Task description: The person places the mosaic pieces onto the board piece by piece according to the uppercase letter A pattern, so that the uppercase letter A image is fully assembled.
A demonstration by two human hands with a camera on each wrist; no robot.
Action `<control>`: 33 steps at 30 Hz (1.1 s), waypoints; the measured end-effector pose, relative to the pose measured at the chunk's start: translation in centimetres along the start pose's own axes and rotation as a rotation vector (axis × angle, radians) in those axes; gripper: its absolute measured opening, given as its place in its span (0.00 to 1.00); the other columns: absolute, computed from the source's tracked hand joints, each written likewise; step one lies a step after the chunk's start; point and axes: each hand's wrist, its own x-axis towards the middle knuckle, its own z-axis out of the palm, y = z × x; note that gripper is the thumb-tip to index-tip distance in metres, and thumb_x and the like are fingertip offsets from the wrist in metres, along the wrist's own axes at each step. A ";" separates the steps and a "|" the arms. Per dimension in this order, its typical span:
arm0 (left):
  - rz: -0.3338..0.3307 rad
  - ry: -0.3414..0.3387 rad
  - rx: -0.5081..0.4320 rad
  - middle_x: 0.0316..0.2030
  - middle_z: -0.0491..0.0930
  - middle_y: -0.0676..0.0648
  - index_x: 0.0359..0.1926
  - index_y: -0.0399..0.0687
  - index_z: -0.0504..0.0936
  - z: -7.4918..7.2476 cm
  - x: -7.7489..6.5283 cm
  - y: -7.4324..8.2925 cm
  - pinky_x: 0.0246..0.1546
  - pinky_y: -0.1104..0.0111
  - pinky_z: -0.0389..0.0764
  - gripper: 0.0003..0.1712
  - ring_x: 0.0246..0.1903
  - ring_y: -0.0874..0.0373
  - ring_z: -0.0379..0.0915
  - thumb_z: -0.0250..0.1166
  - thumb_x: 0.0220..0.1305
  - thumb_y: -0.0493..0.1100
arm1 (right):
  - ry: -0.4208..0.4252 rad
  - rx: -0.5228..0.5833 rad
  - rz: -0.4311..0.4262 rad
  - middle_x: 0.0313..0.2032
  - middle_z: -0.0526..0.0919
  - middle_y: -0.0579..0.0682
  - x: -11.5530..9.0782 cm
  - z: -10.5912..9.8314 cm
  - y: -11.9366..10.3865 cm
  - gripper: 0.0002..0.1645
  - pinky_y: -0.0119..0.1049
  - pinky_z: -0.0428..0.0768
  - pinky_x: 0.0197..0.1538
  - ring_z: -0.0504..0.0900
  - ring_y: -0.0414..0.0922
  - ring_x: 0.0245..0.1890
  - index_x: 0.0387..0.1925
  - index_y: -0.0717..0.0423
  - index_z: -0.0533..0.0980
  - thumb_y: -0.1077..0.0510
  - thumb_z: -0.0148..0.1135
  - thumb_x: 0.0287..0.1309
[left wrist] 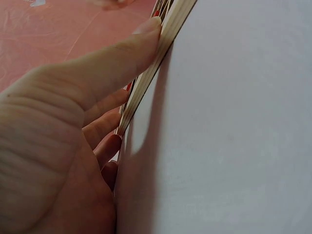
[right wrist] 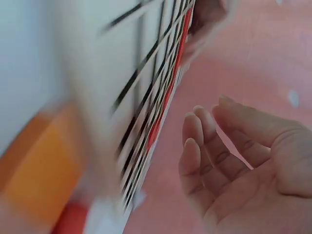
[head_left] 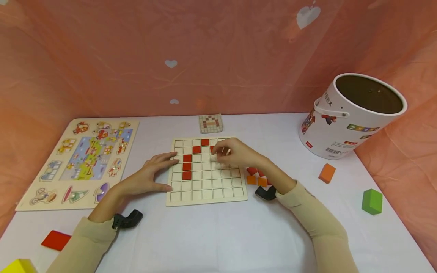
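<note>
A wooden grid board [head_left: 207, 195] lies flat on the table, with several red square tiles [head_left: 186, 167] set in its cells. My left hand [head_left: 150, 174] rests at the board's left edge, its fingertips on the rim and the thumb lower down. In the left wrist view, the thumb [left wrist: 122, 58] touches the top of the wooden edge. Over the upper right of the grid hovers my right hand [head_left: 232, 151], partly covering a red tile. Its fingers [right wrist: 195, 156] are loosely bent with nothing between them in the right wrist view.
Loose red and orange tiles [head_left: 262, 182] lie right of the board, under the right forearm. Behind it is a small pattern card [head_left: 210, 124]. A picture puzzle [head_left: 85, 204] lies left; a white bucket [head_left: 327, 140], orange block [head_left: 327, 173] and green block [head_left: 372, 201] stand right.
</note>
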 end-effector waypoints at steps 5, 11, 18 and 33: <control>0.006 0.005 0.000 0.76 0.51 0.39 0.70 0.40 0.68 0.0 0.0 0.0 0.65 0.35 0.42 0.48 0.74 0.36 0.40 0.78 0.52 0.50 | 0.041 0.020 0.052 0.42 0.84 0.57 -3.8 -2.8 2.8 0.13 0.43 0.78 0.49 0.80 0.50 0.42 0.47 0.67 0.80 0.69 0.65 0.59; 0.007 0.006 0.002 0.76 0.51 0.38 0.70 0.40 0.68 0.1 0.0 0.0 0.65 0.35 0.42 0.48 0.74 0.36 0.41 0.78 0.52 0.50 | 0.001 0.029 0.121 0.45 0.85 0.54 -7.8 -4.6 5.2 0.15 0.48 0.72 0.54 0.77 0.51 0.45 0.49 0.63 0.81 0.69 0.66 0.58; -0.006 0.003 -0.002 0.76 0.51 0.38 0.71 0.40 0.68 0.0 0.0 0.0 0.65 0.35 0.41 0.48 0.74 0.35 0.40 0.77 0.52 0.50 | 0.007 0.054 0.100 0.46 0.85 0.52 -8.5 -4.3 5.7 0.16 0.48 0.69 0.53 0.75 0.52 0.47 0.48 0.61 0.82 0.68 0.68 0.57; -0.002 0.003 0.002 0.76 0.52 0.38 0.70 0.39 0.68 0.0 0.0 0.1 0.65 0.34 0.41 0.48 0.74 0.35 0.40 0.77 0.52 0.51 | -0.049 -0.027 0.137 0.40 0.83 0.48 -8.1 -2.9 5.5 0.13 0.42 0.76 0.51 0.74 0.49 0.42 0.43 0.59 0.83 0.71 0.69 0.56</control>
